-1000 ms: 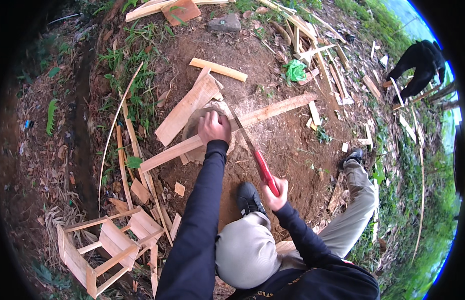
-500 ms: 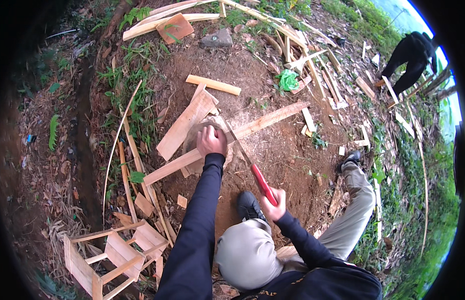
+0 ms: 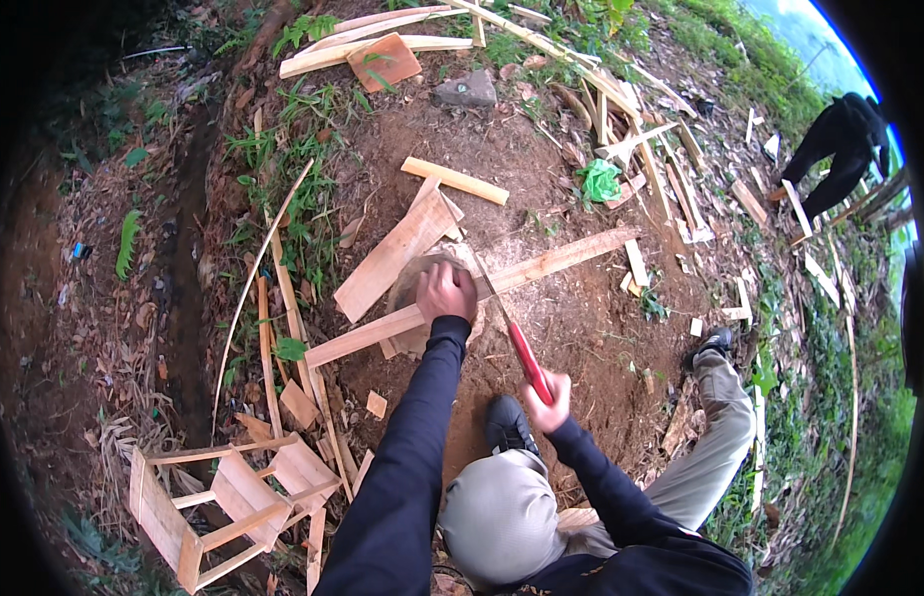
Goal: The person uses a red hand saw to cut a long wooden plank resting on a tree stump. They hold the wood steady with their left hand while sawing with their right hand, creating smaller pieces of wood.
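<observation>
A long, narrow wooden board (image 3: pixel 566 259) lies slantwise across a round stump (image 3: pixel 406 286). My left hand (image 3: pixel 447 293) is closed on that board and presses it down over the stump. In my right hand (image 3: pixel 548 400) is a handsaw (image 3: pixel 527 360) with a red handle, the fingers wrapped round its grip. Its thin blade crosses the board just right of my left hand; how deep any cut goes cannot be made out. A wider wooden plank (image 3: pixel 394 254) rests on the stump's far left side, under the narrow board.
A short wooden strip (image 3: pixel 454 181) lies beyond the stump. At lower left stands a wooden frame (image 3: pixel 248 497) with slats. Offcuts, a grey stone (image 3: pixel 466 89) and a green plastic bag (image 3: pixel 599 181) lie around. A person in dark clothes (image 3: pixel 840 139) bends at far right.
The saw and my right hand have moved forward, away from me, across the board. My left hand keeps its hold. The whole view has shifted slightly.
</observation>
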`<move>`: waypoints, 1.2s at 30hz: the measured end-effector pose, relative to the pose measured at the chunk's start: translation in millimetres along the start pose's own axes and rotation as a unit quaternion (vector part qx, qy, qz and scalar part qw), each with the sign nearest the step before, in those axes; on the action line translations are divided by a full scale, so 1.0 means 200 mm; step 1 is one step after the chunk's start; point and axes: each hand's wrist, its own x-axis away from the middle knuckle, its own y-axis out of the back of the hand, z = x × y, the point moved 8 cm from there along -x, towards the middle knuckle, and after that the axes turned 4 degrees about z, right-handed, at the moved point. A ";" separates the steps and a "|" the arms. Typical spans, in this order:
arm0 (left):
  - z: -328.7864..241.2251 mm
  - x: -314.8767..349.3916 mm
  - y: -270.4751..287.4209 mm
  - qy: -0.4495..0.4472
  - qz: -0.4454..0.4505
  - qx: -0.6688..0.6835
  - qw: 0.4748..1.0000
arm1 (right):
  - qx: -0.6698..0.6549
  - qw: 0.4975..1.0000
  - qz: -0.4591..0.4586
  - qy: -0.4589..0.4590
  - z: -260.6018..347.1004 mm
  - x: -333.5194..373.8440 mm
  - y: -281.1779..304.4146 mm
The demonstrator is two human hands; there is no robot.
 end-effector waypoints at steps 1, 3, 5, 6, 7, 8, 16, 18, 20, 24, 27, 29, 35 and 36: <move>0.00 0.00 0.00 -0.004 0.000 -0.010 1.000 | 0.007 1.000 -0.001 0.012 0.01 -0.06 -0.02; 0.00 -0.01 0.00 -0.011 -0.002 -0.029 1.000 | -0.015 1.000 0.001 -0.005 -0.03 -0.02 -0.02; 0.04 0.01 0.01 -0.001 0.013 -0.039 0.999 | -0.026 1.000 -0.001 -0.010 0.03 0.10 0.01; 0.04 0.00 0.02 0.003 0.015 -0.041 0.999 | -0.029 0.999 0.007 -0.015 0.00 0.22 0.04; 0.02 -0.01 0.01 0.006 0.012 -0.030 0.999 | -0.029 0.999 0.010 -0.018 -0.02 0.32 0.09; 0.02 0.00 0.01 0.009 0.015 -0.023 1.000 | -0.024 0.999 0.012 -0.031 0.00 0.37 0.10; -0.03 -0.01 -0.01 -0.012 -0.015 -0.021 1.000 | -0.002 1.000 -0.014 0.003 0.00 -0.04 -0.04; 0.02 0.00 0.01 -0.003 -0.011 -0.023 1.000 | 0.004 1.000 -0.002 -0.008 0.03 0.03 -0.04; 0.04 0.00 0.02 0.004 -0.001 -0.030 1.000 | 0.005 1.000 0.010 0.009 0.01 0.22 0.05; 0.05 0.01 0.01 0.000 0.002 -0.041 0.999 | -0.045 0.998 0.005 -0.044 0.02 0.28 0.05; -0.02 0.00 -0.02 0.004 0.009 -0.027 1.000 | -0.041 0.999 -0.009 -0.005 -0.02 -0.04 0.00; -0.02 0.00 -0.02 -0.003 -0.005 -0.018 1.000 | -0.063 0.997 -0.027 -0.025 -0.01 -0.08 -0.02; 0.04 0.00 -0.01 0.008 0.008 -0.040 0.999 | -0.013 0.999 -0.001 -0.043 -0.03 0.40 0.11; 0.04 0.00 -0.02 0.009 0.016 -0.050 0.999 | -0.024 0.998 -0.001 -0.065 0.01 0.37 0.09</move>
